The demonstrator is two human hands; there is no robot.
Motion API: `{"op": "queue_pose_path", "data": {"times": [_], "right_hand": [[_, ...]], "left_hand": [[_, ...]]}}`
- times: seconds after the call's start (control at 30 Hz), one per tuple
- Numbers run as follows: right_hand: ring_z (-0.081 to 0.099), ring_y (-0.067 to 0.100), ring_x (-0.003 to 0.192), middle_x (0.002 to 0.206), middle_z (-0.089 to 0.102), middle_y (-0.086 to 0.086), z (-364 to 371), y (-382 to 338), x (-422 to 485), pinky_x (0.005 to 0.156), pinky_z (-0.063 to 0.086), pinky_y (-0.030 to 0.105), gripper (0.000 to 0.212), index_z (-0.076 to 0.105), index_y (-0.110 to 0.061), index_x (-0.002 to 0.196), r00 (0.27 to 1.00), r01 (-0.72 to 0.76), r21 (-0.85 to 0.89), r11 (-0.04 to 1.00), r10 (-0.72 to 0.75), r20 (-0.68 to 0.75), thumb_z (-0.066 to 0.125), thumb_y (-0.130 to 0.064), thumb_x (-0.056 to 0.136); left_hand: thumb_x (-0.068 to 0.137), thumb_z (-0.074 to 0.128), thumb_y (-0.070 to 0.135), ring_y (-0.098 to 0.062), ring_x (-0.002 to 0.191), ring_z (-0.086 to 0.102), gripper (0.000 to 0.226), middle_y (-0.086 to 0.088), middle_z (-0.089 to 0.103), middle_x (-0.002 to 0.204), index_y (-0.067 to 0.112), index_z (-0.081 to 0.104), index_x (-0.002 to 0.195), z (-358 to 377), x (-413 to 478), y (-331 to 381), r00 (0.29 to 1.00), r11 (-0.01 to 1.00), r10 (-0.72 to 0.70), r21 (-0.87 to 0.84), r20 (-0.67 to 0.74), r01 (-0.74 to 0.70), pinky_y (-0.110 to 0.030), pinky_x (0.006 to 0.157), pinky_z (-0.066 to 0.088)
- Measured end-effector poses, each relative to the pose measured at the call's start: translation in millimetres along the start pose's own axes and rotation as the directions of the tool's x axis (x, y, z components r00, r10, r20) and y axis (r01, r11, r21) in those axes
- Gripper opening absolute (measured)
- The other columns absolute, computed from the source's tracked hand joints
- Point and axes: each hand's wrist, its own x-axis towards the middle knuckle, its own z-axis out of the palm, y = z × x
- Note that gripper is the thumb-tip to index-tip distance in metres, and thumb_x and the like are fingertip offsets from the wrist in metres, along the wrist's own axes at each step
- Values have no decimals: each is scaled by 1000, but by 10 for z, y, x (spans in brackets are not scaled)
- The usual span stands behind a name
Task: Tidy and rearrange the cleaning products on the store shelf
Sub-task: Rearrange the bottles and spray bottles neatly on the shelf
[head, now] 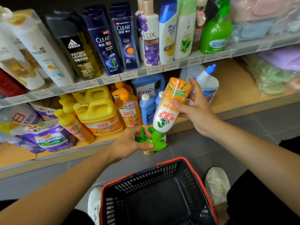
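Closest to me sits the black basket [170,159]. I hold the spray bottle [170,109] upside down, right hand [198,111] wrapped round its body, left hand [129,142] gripping its green trigger [156,140]. Next, I judge, it wants righting and standing on the wooden lower shelf [235,88] above grey floor tiles [203,143].

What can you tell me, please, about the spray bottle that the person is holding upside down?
The spray bottle looks like white plastic, with an orange printed wrap toward its base, red lettering that reads upside down, and a green trigger head. It is held inverted and tilted, base up and to the right, in front of the lower shelf and above the basket. The right hand grips its body, and the left hand holds the trigger head.
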Motion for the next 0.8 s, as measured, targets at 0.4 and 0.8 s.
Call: {"op": "queue_pose_path", "data": {"times": [0.4, 0.8], "right_hand": [[73, 35, 94, 121, 67, 17, -230, 29, 78, 67, 61, 50, 50, 48, -20, 133, 896, -418, 167, 893, 436, -86, 72, -30, 90], [70, 13, 94, 102, 74, 2, -124, -275, -242, 79, 59, 31, 36, 72, -23, 108, 886, -152, -249, 956, 244, 394, 80, -36, 75]], "left_hand": [[90, 65, 23, -19, 82, 75, 32, -8, 76, 105, 12, 69, 120, -184, -102, 506, 978, 787, -29, -598, 207, 150, -28, 65, 61], [82, 66, 18, -25, 85, 78, 16, -18, 77, 99, 15, 82, 79, -9, -121, 690, 994, 768, 28, -639, 106, 46, -21, 64, 61]]}}
